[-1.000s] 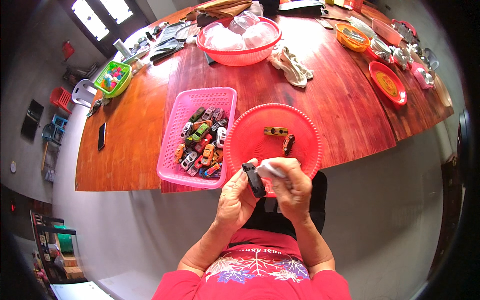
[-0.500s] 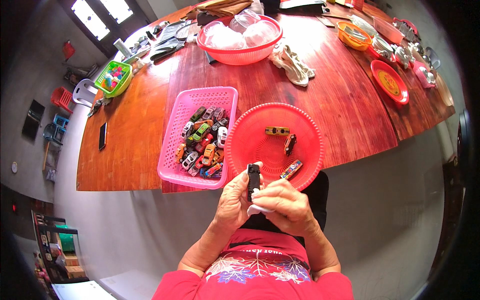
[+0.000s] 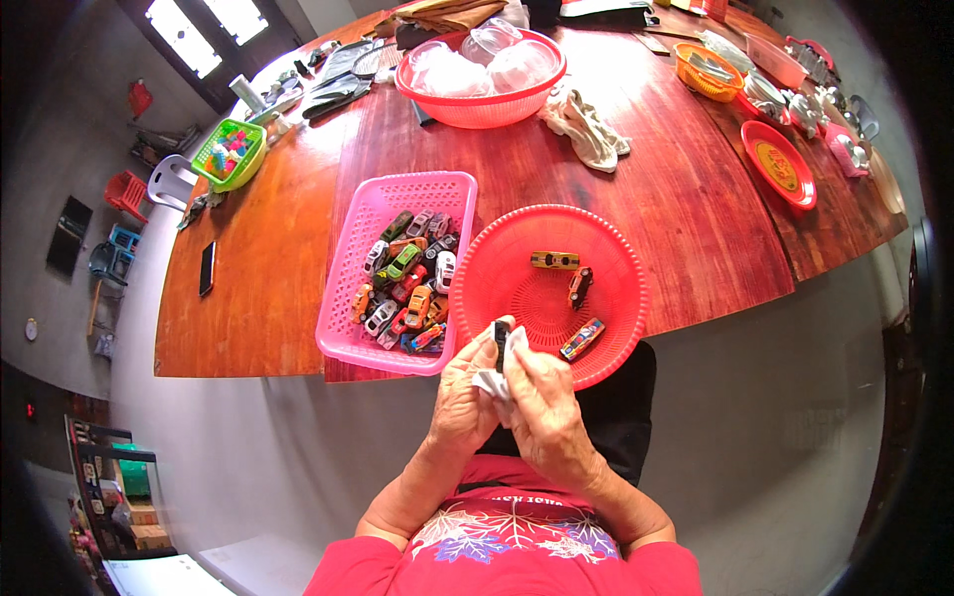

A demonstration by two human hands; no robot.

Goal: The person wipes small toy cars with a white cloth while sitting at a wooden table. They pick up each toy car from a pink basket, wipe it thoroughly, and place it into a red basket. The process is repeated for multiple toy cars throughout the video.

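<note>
My left hand [image 3: 465,397] grips a toy car [image 3: 501,338], its black underside partly showing between the fingers. A white cloth [image 3: 491,383] is pinched in my right hand [image 3: 545,407] and pressed against the car; part of it hangs between my hands. Just beyond them stands a round red basket [image 3: 621,248] with a yellow toy car [image 3: 555,260], an orange and black one [image 3: 579,287] and a multicoloured one [image 3: 582,339]. To its left, a pink rectangular basket [image 3: 343,238] holds many toy cars [image 3: 405,262] in a heap.
Farther back on the wooden table [image 3: 686,219] are a red basket of clear plastic containers [image 3: 482,111] and a crumpled cloth [image 3: 584,129]. A phone [image 3: 207,268] and a green basket of colourful blocks [image 3: 238,177] lie left. A red tray [image 3: 778,164] sits right.
My right hand has moved up along the toy car with the cloth, which now covers more of it. The baskets and the cars in them stay as they were.
</note>
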